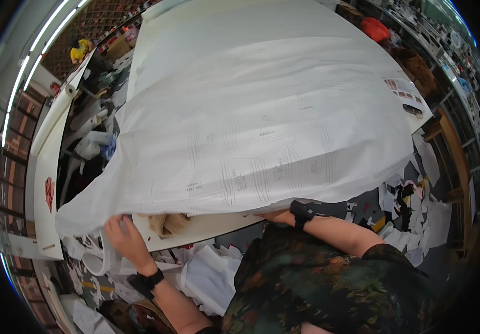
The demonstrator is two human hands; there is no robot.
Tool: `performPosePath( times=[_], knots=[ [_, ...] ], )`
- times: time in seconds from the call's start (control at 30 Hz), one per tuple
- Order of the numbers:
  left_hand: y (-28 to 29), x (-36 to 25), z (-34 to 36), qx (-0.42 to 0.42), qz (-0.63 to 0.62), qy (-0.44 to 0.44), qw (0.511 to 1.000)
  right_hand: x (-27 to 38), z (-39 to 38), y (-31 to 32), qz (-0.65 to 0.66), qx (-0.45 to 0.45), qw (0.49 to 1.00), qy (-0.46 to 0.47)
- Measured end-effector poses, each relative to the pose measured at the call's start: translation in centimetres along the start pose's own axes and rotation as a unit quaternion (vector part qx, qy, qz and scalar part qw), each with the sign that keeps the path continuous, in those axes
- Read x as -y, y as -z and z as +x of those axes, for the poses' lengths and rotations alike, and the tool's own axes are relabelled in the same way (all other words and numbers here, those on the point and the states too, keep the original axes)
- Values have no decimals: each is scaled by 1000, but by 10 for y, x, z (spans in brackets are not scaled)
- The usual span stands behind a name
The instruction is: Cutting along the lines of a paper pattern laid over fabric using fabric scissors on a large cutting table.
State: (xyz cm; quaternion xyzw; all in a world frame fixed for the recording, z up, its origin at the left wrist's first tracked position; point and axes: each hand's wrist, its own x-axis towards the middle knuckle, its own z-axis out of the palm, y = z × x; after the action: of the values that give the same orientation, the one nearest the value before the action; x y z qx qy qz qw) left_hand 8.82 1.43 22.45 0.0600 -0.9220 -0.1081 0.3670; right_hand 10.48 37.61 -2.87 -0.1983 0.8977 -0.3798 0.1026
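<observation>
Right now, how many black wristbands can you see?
2: one wristband on the wrist of the left hand, another wristband by the right hand. More may be hidden.

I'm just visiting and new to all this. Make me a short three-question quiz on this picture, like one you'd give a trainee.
1. True or false: the person wears a black wrist device on each wrist.

2. What shows at the near edge of the white printed sheet, between the left hand and the right hand?
A) a metal ruler
B) a brown cloth
C) a glass bottle

3. Fill in the blank: a long white roll lies on a side table toward the ____ side of the picture.

Key: 1. True. 2. B. 3. Left.
</observation>
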Motion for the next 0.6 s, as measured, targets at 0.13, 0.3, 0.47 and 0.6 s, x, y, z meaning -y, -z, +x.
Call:
performPosePath(
  times=[0.13, 0.3, 0.47, 0.6],
  knots=[
    [10, 41, -50, 50, -1, 97, 994, 9, -6, 23, -23, 6, 1000, 13],
    [1, 93, -83, 71, -19, 200, 977, 7, -6, 36, -43, -22, 999, 4],
    [-17, 98, -106, 81, 14, 185, 979, -16, -14, 68, -62, -43, 997, 4],
    [-26, 97, -115, 74, 13, 187, 979, -25, 0, 80, -76, -53, 996, 16]
  ],
)
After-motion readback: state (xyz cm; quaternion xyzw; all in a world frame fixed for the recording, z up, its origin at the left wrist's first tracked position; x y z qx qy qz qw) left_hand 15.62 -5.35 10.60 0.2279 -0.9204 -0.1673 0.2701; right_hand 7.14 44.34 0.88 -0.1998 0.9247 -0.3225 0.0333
